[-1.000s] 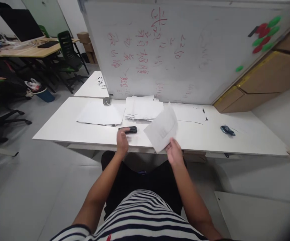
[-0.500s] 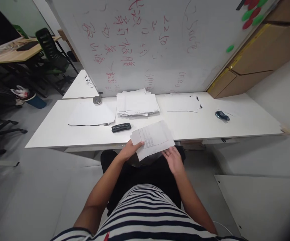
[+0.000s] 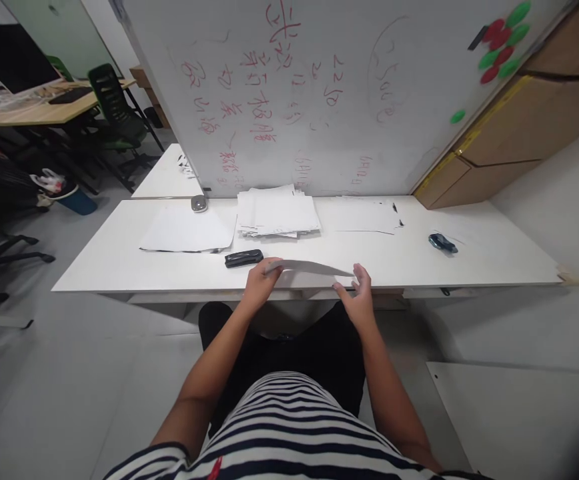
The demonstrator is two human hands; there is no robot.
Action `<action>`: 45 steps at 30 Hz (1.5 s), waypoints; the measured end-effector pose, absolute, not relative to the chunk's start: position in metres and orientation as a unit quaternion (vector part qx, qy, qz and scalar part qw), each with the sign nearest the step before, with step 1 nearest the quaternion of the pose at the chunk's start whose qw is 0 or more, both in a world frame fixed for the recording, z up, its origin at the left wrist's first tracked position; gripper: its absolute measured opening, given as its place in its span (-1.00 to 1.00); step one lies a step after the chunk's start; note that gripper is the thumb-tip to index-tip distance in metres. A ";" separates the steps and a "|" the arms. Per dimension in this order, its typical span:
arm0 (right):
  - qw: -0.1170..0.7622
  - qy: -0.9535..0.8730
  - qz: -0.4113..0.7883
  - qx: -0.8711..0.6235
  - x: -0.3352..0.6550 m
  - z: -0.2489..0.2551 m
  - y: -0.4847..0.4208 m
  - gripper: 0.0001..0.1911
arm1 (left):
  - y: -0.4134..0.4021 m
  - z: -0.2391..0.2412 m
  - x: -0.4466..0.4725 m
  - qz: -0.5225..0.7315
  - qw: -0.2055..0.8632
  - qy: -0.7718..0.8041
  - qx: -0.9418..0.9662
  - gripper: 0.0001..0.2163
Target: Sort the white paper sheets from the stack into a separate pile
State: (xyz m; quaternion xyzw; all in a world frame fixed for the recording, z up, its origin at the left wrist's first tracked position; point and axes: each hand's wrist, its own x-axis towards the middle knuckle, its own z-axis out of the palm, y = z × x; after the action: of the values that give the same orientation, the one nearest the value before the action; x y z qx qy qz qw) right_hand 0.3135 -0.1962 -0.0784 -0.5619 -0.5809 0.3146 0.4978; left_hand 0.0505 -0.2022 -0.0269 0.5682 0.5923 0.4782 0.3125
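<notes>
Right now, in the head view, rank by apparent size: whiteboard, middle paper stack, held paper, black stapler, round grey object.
Largest to smallest:
Whiteboard
Middle paper stack
Held paper, shrunk by its near edge-on angle
Black stapler
Round grey object, also farther away

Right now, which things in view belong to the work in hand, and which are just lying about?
In use:
- paper, in left hand; right hand at its other end
- probably black stapler
- probably paper stack

Lying about, apparently:
- dark blue object
- magnets
- blue bin
- cardboard boxes
</notes>
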 end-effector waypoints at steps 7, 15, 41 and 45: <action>0.499 -0.586 0.408 -0.491 0.283 -0.078 -0.176 -0.14 | -0.190 -0.050 0.049 0.526 0.379 0.572 0.502 -0.74; 0.545 -0.512 0.448 -0.490 0.262 -0.075 -0.171 -0.53 | -0.191 -0.050 0.048 0.493 0.389 0.608 0.485 -0.67; 0.420 -0.448 0.498 -0.612 0.300 -0.085 -0.215 -0.53 | -0.159 -0.048 -0.043 0.173 0.089 0.723 0.663 -0.65; 0.435 -0.415 0.546 -0.584 0.292 -0.096 -0.222 -0.51 | -0.156 -0.058 -0.049 0.157 0.099 0.707 0.682 -0.71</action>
State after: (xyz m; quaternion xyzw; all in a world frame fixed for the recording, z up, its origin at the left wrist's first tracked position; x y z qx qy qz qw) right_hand 0.2925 -0.2224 -0.0961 -0.5836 -0.4150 0.5458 0.4350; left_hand -0.0493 -0.1564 -0.0578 0.6823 0.7072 0.1567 0.0985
